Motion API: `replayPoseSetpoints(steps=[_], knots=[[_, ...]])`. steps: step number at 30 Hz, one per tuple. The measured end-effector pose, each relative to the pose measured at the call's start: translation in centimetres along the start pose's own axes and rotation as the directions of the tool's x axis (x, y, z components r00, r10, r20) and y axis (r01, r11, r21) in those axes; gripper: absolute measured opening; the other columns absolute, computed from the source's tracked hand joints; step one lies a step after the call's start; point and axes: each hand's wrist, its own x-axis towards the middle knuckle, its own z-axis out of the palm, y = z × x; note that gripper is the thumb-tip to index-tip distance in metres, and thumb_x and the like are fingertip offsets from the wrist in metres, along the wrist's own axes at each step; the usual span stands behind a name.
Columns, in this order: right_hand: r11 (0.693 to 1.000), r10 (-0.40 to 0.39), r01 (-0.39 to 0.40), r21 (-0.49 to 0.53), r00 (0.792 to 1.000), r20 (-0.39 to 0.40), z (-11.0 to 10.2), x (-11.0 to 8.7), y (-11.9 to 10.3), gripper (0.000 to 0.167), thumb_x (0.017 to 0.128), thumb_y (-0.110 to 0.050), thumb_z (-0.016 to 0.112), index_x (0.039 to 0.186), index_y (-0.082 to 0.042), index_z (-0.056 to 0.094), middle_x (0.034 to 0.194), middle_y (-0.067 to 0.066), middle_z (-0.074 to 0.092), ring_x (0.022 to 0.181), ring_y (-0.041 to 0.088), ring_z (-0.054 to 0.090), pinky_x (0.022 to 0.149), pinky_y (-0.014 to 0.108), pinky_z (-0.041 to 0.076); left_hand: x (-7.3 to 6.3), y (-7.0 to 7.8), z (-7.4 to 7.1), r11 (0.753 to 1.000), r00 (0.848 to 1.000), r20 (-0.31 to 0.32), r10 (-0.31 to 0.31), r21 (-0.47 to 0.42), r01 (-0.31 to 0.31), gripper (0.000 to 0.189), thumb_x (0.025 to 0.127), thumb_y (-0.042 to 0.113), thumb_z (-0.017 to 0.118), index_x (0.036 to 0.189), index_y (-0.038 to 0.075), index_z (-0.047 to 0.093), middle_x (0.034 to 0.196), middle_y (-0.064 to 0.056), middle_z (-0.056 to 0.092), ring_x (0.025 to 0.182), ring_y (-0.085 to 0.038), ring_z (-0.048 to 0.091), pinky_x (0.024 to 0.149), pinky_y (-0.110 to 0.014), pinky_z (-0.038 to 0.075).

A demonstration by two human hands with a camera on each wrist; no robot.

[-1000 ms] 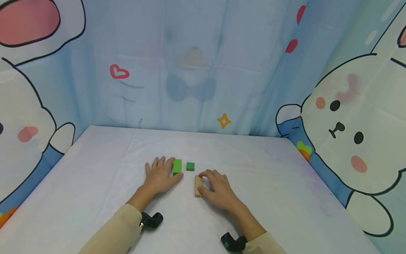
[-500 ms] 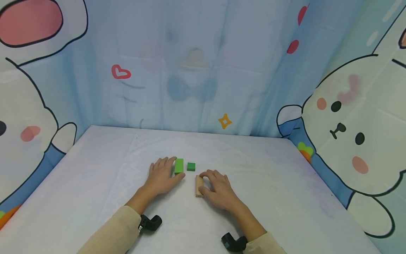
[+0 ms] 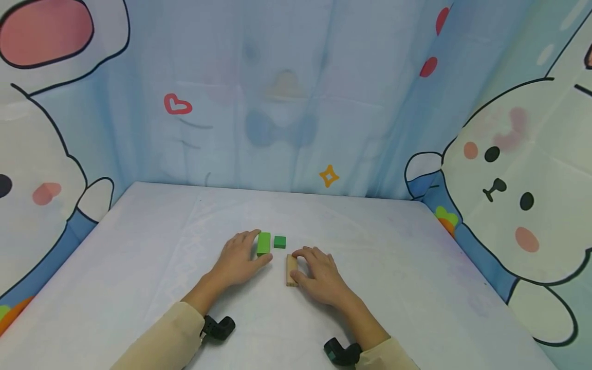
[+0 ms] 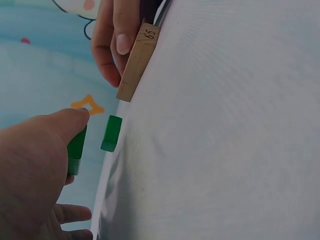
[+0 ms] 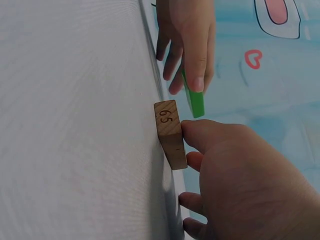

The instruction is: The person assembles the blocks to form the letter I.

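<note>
My left hand [image 3: 239, 259] pinches a light green block [image 3: 263, 243] between thumb and index finger, and the other fingers spread out behind it. Just right of that block, with a narrow gap between, a smaller dark green block [image 3: 279, 242] lies on the cloth. A pale wooden block [image 3: 292, 270] stands nearer to me, its end marked "65" in both wrist views. Thumb and index finger of my right hand [image 3: 320, 276] grip it at its two ends. In the right wrist view the light green block [image 5: 196, 102] hangs under the left thumb.
A white cloth [image 3: 393, 267] covers the table. Behind it hangs a blue curtain [image 3: 208, 139] printed with cartoon animals. Black wrist cameras sit at the left cuff [image 3: 219, 328] and the right cuff [image 3: 341, 352].
My left hand has shifted the light green block slightly right, narrowing the gap to the dark green one, and the block now leans a little. My right hand keeps its grip on the wooden block.
</note>
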Motion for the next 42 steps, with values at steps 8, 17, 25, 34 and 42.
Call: replayPoseSetpoints(steps=[8,17,25,34,42], knots=[[1.0,0.01,-0.01,-0.004,1.0,0.008,0.0,0.1,0.1,0.038,0.1,-0.034,0.066,0.135,-0.02,0.06,0.15,0.012,0.055,0.149,0.035,0.04,0.122,0.07,0.018,-0.4,0.2,-0.2,0.999,1.0,0.003,0.026,-0.019,-0.026,0.076,0.1,0.048,0.063,0.159,0.007,0.037,0.158,-0.025,0.042,0.148,-0.046,0.037,0.121,-0.062,0.03],[1.0,0.0,0.0,-0.008,1.0,0.007,-0.1,0.1,0.1,0.039,0.1,-0.035,0.066,0.135,-0.02,0.06,0.15,0.012,0.055,0.149,0.035,0.04,0.122,0.071,0.018,-1.1,0.1,-0.2,0.999,0.999,-0.005,0.036,-0.033,-0.036,0.075,0.1,0.047,0.063,0.157,0.006,0.038,0.157,-0.022,0.045,0.147,-0.044,0.04,0.121,-0.06,0.031],[1.0,0.002,-0.002,-0.004,1.0,0.014,0.0,0.0,0.2,0.04,0.1,-0.035,0.066,0.136,-0.019,0.06,0.149,0.012,0.055,0.149,0.036,0.04,0.121,0.072,0.017,-1.7,0.4,-0.2,0.999,0.999,0.016,0.038,-0.024,-0.038,0.077,0.099,0.05,0.064,0.158,0.007,0.037,0.158,-0.02,0.045,0.148,-0.043,0.04,0.121,-0.06,0.031],[1.0,0.001,-0.001,0.0,1.0,0.003,0.0,0.0,0.3,0.039,0.1,-0.033,0.066,0.135,-0.019,0.06,0.147,0.011,0.057,0.148,0.035,0.042,0.121,0.072,0.018,-2.6,1.0,-0.3,0.998,0.999,0.038,0.039,-0.043,-0.037,0.076,0.099,0.047,0.066,0.157,0.007,0.039,0.157,-0.019,0.046,0.147,-0.042,0.042,0.119,-0.06,0.035],[1.0,0.003,-0.003,0.006,1.0,0.001,0.0,0.0,0.2,0.04,0.1,-0.033,0.066,0.136,-0.018,0.06,0.147,0.011,0.057,0.148,0.035,0.042,0.121,0.072,0.018,-3.0,1.1,-0.2,0.998,0.998,0.044,0.048,-0.048,-0.046,0.076,0.099,0.048,0.065,0.157,0.007,0.039,0.158,-0.018,0.046,0.148,-0.04,0.041,0.119,-0.059,0.036]])
